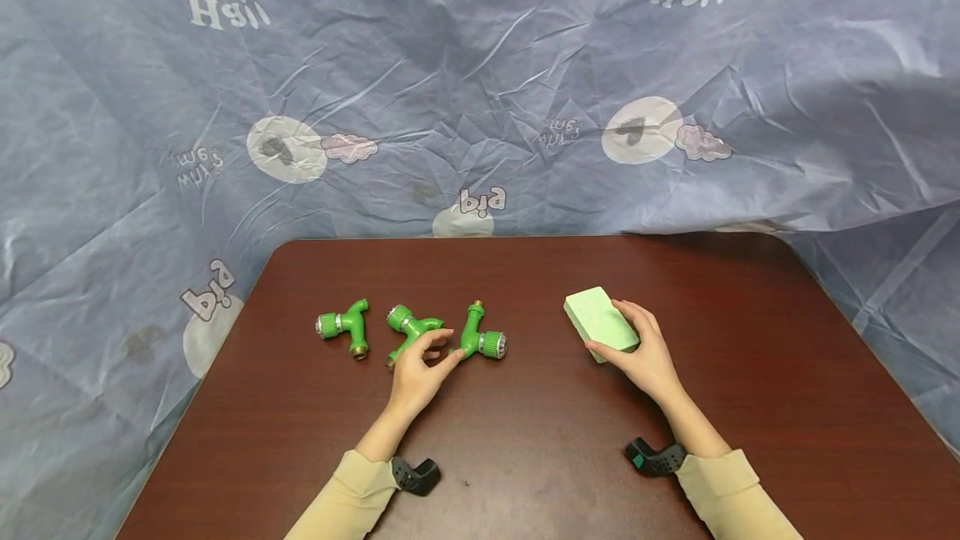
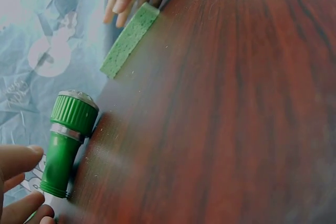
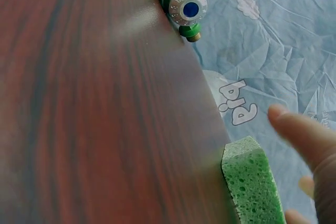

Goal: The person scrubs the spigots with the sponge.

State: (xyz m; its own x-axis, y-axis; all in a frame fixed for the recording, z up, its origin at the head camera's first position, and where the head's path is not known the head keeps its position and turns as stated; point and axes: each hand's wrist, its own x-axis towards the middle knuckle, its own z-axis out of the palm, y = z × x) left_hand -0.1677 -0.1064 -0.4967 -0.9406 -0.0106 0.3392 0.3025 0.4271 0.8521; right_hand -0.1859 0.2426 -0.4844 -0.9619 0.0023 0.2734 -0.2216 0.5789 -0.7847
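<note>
Three green taps lie on the table: a left tap, a middle tap partly covered by my left hand, and a right tap. The left hand hovers between the middle and right taps, thumb and fingers spread apart. In the left wrist view its fingertips are close beside a tap; no grip shows. A light green sponge lies at the right. Around its near corner is my right hand, its thumb raised apart from the sponge in the right wrist view.
The brown wooden table has rounded far corners. Behind it hangs a wrinkled blue-grey printed sheet. A black band sits on each wrist, the left band and the right band.
</note>
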